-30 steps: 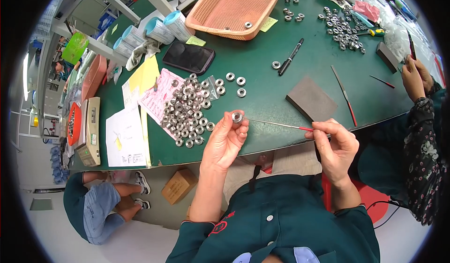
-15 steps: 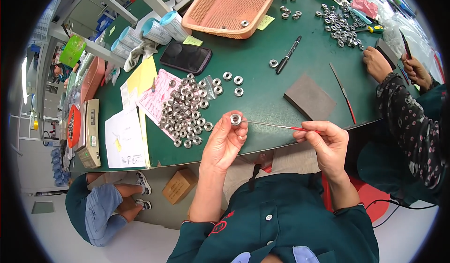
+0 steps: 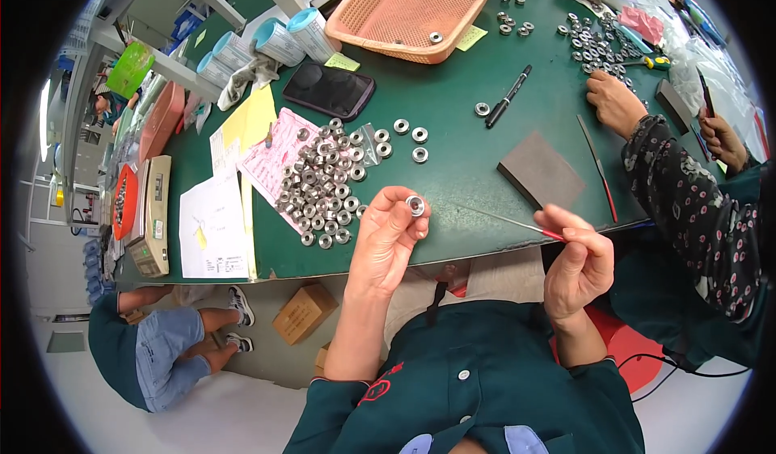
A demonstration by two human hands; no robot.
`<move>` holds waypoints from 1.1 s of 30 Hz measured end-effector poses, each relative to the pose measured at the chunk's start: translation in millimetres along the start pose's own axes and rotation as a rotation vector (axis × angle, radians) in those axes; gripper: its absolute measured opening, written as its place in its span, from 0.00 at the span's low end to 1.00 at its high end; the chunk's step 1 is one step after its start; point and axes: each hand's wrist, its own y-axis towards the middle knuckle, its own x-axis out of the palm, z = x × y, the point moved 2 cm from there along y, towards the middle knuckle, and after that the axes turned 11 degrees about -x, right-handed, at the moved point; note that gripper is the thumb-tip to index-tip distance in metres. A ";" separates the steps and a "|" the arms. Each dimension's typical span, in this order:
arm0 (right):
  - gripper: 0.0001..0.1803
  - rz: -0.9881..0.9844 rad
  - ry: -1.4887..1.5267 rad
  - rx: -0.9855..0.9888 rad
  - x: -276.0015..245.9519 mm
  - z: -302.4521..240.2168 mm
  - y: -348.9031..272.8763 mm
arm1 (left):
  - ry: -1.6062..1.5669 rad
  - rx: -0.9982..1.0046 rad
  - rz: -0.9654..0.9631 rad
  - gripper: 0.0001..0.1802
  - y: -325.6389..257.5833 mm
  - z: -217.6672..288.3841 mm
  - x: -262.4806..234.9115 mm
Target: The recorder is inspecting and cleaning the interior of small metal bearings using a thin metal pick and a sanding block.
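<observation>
My left hand [image 3: 384,240] pinches a small metal ring [image 3: 415,206] between thumb and fingers, just above the table's near edge. In my right hand [image 3: 578,272] is a thin needle file [image 3: 505,218], gripped by its red handle. Its tip points left toward the ring but stands apart from it. Beyond my left hand, a heap of similar metal rings [image 3: 317,185] lies partly on a pink printed sheet [image 3: 263,163]. A dark grey block [image 3: 540,169] rests beyond my right hand, and a second red-handled file [image 3: 596,163] lies to its right.
A pink plastic basket [image 3: 396,52] stands at the back, a phone [image 3: 330,92] left of it. A black pen [image 3: 509,98] lies mid-table. At right, a co-worker's hand [image 3: 616,106] is by another ring pile [image 3: 594,46]. Papers [image 3: 212,232] and a scale [image 3: 153,219] are left.
The file's tip has come away from the ring as my right hand moved right and down. The ring has tilted in my left fingers. The co-worker's hand has shifted left.
</observation>
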 end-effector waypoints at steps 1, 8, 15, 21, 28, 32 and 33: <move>0.07 -0.066 0.022 0.007 -1.0 0.1 -0.4 | 0.012 0.002 -0.001 0.13 -0.2 0.3 -0.4; 0.07 -0.191 0.037 -0.016 8.4 0.3 2.4 | 0.088 -0.010 0.053 0.18 -0.3 -2.7 -5.9; 0.04 -0.151 0.042 -0.055 15.9 5.0 6.9 | 0.110 -0.032 0.041 0.21 -0.3 -4.3 -4.1; 0.02 -0.100 0.031 0.006 19.3 12.2 5.3 | 0.051 -0.122 -0.050 0.17 0.8 -5.9 -2.7; 0.02 -0.282 -0.087 -0.127 27.9 10.7 5.9 | -0.118 -0.205 -0.143 0.19 1.9 -9.8 8.7; 0.04 -0.304 -0.121 -0.195 38.0 12.8 3.8 | -0.085 -0.153 -0.130 0.17 1.8 -9.2 8.3; 0.04 -0.291 -0.158 -0.139 29.5 13.1 5.5 | -0.118 -0.147 -0.113 0.17 0.1 -4.5 3.6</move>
